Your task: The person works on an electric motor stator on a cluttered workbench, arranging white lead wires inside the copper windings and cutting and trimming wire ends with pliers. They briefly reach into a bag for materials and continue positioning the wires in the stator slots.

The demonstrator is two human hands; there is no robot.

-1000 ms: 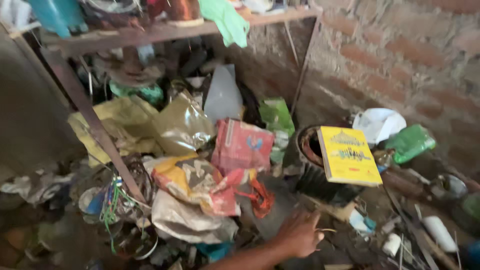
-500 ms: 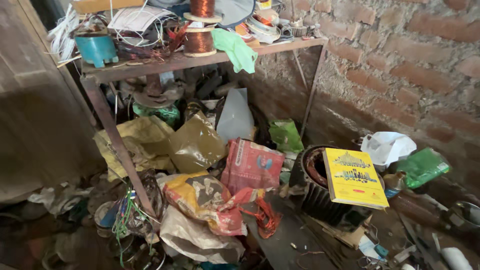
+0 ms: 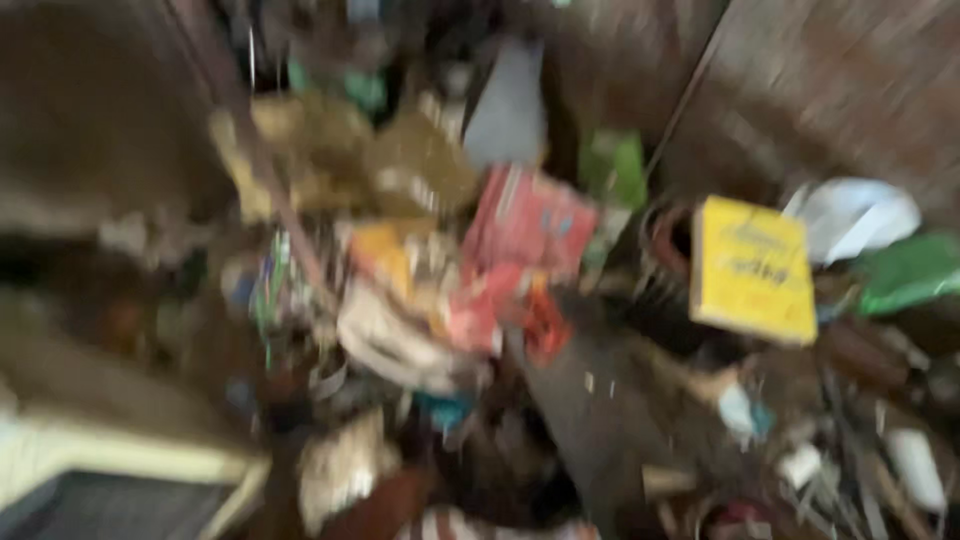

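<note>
The head view is heavily blurred by motion. Neither of my hands can be made out. A heap of litter fills the floor: a red packet (image 3: 528, 222) in the middle, a yellow-orange wrapper (image 3: 385, 255) to its left, and crumpled olive bags (image 3: 400, 160) behind. A yellow box (image 3: 752, 268) rests on a dark round container at the right. A brownish shape (image 3: 375, 510) at the bottom edge is too smeared to identify.
A brick wall (image 3: 830, 90) rises at the right. A white bag (image 3: 855, 215) and a green packet (image 3: 910, 272) lie beside the yellow box. A slanted shelf leg (image 3: 270, 180) crosses the left. A pale framed object (image 3: 120, 470) sits at the bottom left.
The view has swung downward and the shelf top has left the frame. The hand seen a second ago near the bottom is gone from sight. A pale framed object has appeared at the bottom left.
</note>
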